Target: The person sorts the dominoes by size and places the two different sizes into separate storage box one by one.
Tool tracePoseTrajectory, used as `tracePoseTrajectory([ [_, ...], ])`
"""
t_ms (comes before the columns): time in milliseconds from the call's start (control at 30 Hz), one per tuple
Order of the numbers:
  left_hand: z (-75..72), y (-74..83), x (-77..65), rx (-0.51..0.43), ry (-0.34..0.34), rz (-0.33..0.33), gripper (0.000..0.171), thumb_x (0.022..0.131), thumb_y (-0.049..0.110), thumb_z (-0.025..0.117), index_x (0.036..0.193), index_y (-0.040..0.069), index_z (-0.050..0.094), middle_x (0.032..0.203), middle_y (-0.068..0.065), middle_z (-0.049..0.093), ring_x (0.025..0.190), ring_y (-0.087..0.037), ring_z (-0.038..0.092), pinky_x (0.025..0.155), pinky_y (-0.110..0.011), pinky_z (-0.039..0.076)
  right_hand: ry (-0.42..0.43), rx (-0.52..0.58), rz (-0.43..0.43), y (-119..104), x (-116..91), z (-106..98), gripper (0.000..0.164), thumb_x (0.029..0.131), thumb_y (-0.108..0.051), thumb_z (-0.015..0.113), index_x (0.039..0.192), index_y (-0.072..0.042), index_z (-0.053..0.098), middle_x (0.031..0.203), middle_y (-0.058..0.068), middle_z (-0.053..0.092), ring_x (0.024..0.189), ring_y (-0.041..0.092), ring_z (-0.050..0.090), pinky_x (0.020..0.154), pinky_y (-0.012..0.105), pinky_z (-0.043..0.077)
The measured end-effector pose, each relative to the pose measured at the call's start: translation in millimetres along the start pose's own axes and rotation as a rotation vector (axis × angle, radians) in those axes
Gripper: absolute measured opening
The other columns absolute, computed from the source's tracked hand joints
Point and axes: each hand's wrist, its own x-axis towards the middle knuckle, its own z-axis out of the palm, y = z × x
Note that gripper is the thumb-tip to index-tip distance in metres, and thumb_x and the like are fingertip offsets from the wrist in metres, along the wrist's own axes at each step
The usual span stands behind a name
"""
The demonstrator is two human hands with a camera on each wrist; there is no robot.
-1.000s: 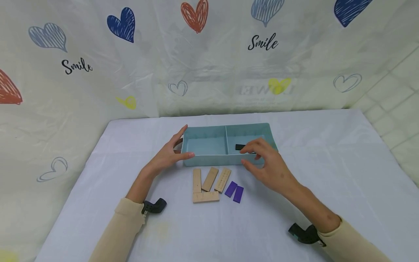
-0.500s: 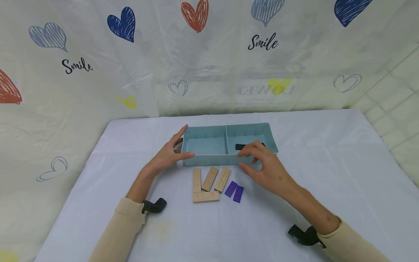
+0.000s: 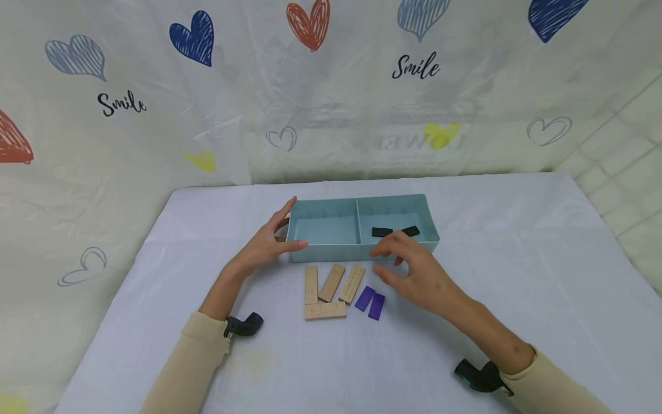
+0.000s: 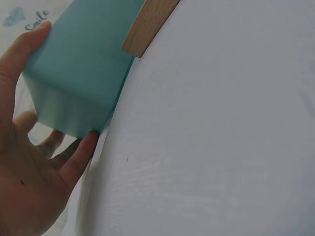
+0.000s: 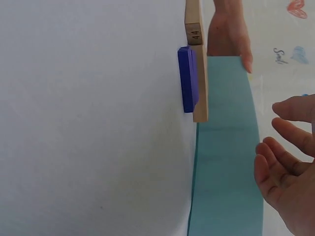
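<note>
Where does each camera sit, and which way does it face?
Head: worn on the head, facing forward and down at the tray, wooden blocks and purple blocks; both sleeves, left hand and right hand show.
Left wrist: on that wrist, facing the tray's gripped end; only the left hand shows.
Right wrist: on that wrist, facing the tray's front; the right hand shows near, the left hand beyond.
Head and right wrist share both hands and the tray.

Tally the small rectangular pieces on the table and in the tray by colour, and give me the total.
Light-brown wooden rectangular blocks, on the white cloth-covered table: 4
Purple rectangular pieces, on the table: 2
Black rectangular pieces, in the right compartment of the blue-green rectangular tray: 2
Total: 8
</note>
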Motion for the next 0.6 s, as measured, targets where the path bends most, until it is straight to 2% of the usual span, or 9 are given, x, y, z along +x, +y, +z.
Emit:
tracePoseTrajectory([
  [267,-0.4,-1.0,0.4,0.003,0.0,0.006,0.1,0.09,0.038,0.082,0.158,0.062,0.013,0.176,0.006,0.012,0.163,-0.028,0.021,0.121,-0.057,0.041,-0.028,-0.008,-0.008,0.3,-1.7,2.7,0.025,0.092,-0.008,0.079,0.113,-0.019,0.072,0.115,-0.002,0.066,0.107,0.022,0.065,0.083,0.037,0.059],
  [367,-0.4,-0.7,0.2,-0.001,-0.001,0.003,0.101,0.09,0.038,0.082,0.159,0.061,0.013,0.176,0.005,0.012,0.163,-0.029,0.022,0.12,-0.058,0.041,-0.033,-0.023,-0.003,0.5,-2.2,3.4,0.024,0.092,-0.01,0.079,0.113,-0.018,0.073,0.114,-0.004,0.065,0.106,0.022,0.065,0.082,0.037,0.06],
  [600,0.4,-0.7,0.2,0.01,0.002,0.001,0.101,0.089,0.04,0.083,0.159,0.062,0.012,0.176,0.004,0.013,0.162,-0.029,0.022,0.121,-0.058,0.04,-0.05,-0.041,-0.005,2.1,-3.9,5.9,0.022,0.093,-0.009,0.077,0.115,-0.013,0.074,0.114,0.0,0.066,0.102,0.022,0.064,0.082,0.035,0.06],
])
